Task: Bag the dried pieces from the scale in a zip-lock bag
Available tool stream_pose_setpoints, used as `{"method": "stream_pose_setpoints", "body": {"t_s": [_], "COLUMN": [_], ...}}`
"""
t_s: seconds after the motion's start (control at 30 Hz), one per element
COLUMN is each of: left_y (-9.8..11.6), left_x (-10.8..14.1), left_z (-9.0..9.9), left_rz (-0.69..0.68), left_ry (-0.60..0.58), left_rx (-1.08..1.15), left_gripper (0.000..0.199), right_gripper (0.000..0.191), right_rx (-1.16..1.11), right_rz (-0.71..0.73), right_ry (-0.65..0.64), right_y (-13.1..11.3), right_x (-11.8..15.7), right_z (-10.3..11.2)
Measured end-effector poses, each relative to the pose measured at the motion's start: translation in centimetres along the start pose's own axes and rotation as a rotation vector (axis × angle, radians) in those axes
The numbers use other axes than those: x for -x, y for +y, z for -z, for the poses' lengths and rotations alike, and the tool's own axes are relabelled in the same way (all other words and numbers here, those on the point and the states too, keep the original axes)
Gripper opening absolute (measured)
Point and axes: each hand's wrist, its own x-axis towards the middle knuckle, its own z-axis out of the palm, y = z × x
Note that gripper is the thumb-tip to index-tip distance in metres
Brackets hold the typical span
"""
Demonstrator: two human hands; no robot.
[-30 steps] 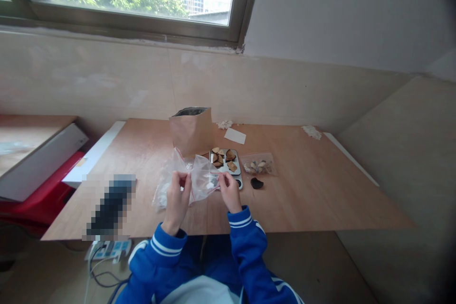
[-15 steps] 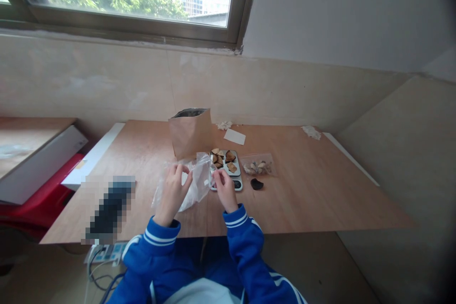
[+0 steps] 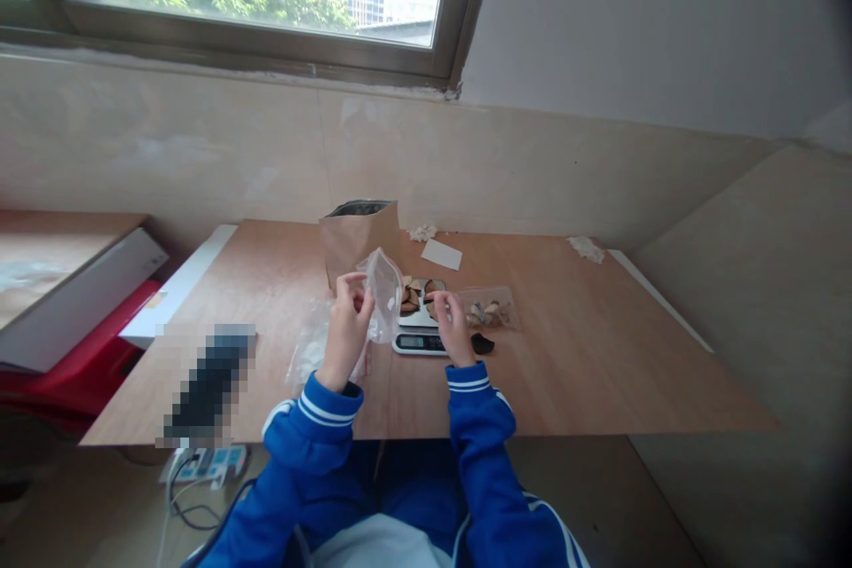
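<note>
Bag [image 3: 384,297] is pinched in left hand [image 3: 349,315], probably to keep it open; right hand [image 3: 455,333], grip unclear, hovers by slices [image 3: 410,295].

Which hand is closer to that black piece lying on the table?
The right hand: it is just left of the black piece, over the scale. The left hand is farther left, holding a clear bag.

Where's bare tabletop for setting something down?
Widest bare stretch: the tabletop right of the filled bag and dark piece. A narrower strip lies between the pixelated dark object and flat plastic bags. It's crowded around the scale: right hand, held bag, paper bag.
</note>
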Motion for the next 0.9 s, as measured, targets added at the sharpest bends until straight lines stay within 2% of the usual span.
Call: {"method": "stream_pose_setpoints", "body": {"t_s": [0.1, 0.2, 0.3, 0.4, 0.53, 0.63, 0.7, 0.8, 0.87, 0.9], "left_y": [-0.5, -0.7, -0.4, -0.3, -0.5, -0.7, -0.7, -0.4, -0.4, -0.4], "left_x": [0.0, 0.4, 0.9, 1.2, 1.5, 1.7, 1.8, 2.0, 2.0, 2.0], "left_z": [-0.2, -0.2, -0.1, -0.2, -0.4, -0.7, -1.0, -1.2, -1.0, -0.8], "left_rz": [0.034, 0.049, 0.059, 0.097, 0.102, 0.074, 0.07, 0.08, 0.097, 0.107], "left_ry": [-0.008, -0.011, -0.021, -0.017, 0.04, 0.046, 0.02, 0.001, 0.02, 0.035], "left_rx": [-0.046, -0.074, -0.093, -0.096, -0.142, -0.172, -0.161, -0.123, -0.088, -0.071], "left_gripper": [0.027, 0.024, 0.021, 0.019, 0.016, 0.016, 0.016, 0.016, 0.016, 0.016], "right_gripper": [0.026, 0.021, 0.018, 0.016, 0.018, 0.023, 0.025, 0.026, 0.025, 0.024], "right_rx": [0.338, 0.527, 0.589, 0.507, 0.156, -0.112, -0.24, -0.273, -0.19, -0.133], "right_rz": [0.071, 0.084, 0.064, 0.031, -0.047, -0.055, -0.031, -0.006, 0.026, 0.044], "right_ry": [0.074, 0.045, 0.041, 0.065, 0.087, 0.147, 0.133, -0.013, -0.068, -0.055], "right_y": [2.4, 4.3, 5.0, 4.7, 1.9, -2.1, -5.0, -8.1, -8.6, -8.3], "right_x": [0.9, 1.9, 2.3, 2.2, 1.7, 1.2, 1.0, 0.7, 0.4, 0.2], "right_z": [-0.4, -0.8, -1.0, -0.7, -0.2, -0.2, -0.4, -0.7, -0.7, -0.7]}}
